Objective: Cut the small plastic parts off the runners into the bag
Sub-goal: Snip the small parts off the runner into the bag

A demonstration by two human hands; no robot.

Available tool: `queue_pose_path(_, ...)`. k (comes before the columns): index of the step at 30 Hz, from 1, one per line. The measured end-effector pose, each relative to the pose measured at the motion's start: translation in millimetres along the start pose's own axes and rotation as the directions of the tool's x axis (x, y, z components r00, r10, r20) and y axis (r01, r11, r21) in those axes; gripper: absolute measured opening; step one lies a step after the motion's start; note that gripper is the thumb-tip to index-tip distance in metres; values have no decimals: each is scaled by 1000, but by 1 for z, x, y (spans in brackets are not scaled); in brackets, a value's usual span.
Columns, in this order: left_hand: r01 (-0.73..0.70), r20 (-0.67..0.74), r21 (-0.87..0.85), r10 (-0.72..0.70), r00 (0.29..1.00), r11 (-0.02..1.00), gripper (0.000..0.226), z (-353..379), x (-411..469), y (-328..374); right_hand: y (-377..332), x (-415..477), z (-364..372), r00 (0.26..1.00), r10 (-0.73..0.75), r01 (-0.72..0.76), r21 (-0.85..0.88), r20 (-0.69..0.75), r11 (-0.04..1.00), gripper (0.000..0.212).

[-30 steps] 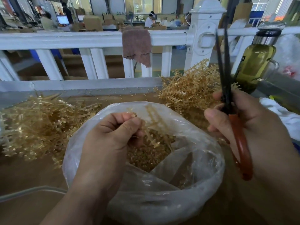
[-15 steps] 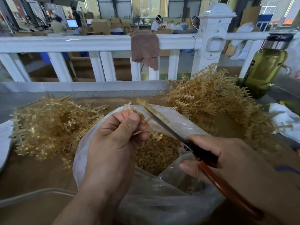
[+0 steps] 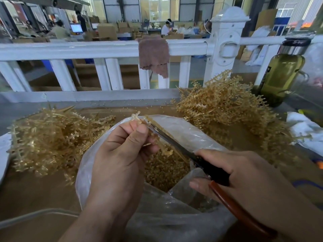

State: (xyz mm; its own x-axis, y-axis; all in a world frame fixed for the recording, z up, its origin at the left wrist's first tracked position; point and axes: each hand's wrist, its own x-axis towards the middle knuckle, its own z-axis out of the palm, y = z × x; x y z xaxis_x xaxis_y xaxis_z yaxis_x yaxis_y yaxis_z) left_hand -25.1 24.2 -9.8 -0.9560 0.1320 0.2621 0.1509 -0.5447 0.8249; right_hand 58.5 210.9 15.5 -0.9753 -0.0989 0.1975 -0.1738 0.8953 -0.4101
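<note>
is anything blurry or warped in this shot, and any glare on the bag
Head view: the wide lens bows the white railing; the scissors and the runner are slightly smeared; the bag shows a soft sheen, no hard glare; the far windows are washed out.

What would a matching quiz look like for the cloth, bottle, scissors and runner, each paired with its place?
Things: 1 brown cloth; 2 glass bottle; 3 scissors; 4 runner.
Places: A in the right hand; B over the white railing; C in the left hand; D standing at the far right.
Pairs: 1-B; 2-D; 3-A; 4-C.
</note>
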Motion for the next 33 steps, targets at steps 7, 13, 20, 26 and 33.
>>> queue_pose_path(7, -32, 37, -21, 33, 999, 999, 17, 0, 0, -1, 3, -1, -2, 999, -29, 28, -22, -17, 999, 53)
queue_pose_path(13, -52, 32, -24, 53, 998, 998, 12, -1, 0, -2, 4, 0, -1, 999, -42, 42, -20, -14, 999, 57)
queue_pose_path(20, -102, -17, 30, 103, 995, 994, 20, -2, 1, -3, 5, 2, -2, 998, -61, 61, -3, 4, 998, 48)
queue_pose_path(26, -121, -28, 46, 123, 992, 992, 9, -4, 1, -4, 4, 1, -3, 998, -69, 69, 4, -13, 998, 49)
queue_pose_path(33, -136, -32, 68, 138, 990, 988, 13, -3, 0, -4, 6, 1, -3, 997, -72, 71, -26, -34, 997, 51)
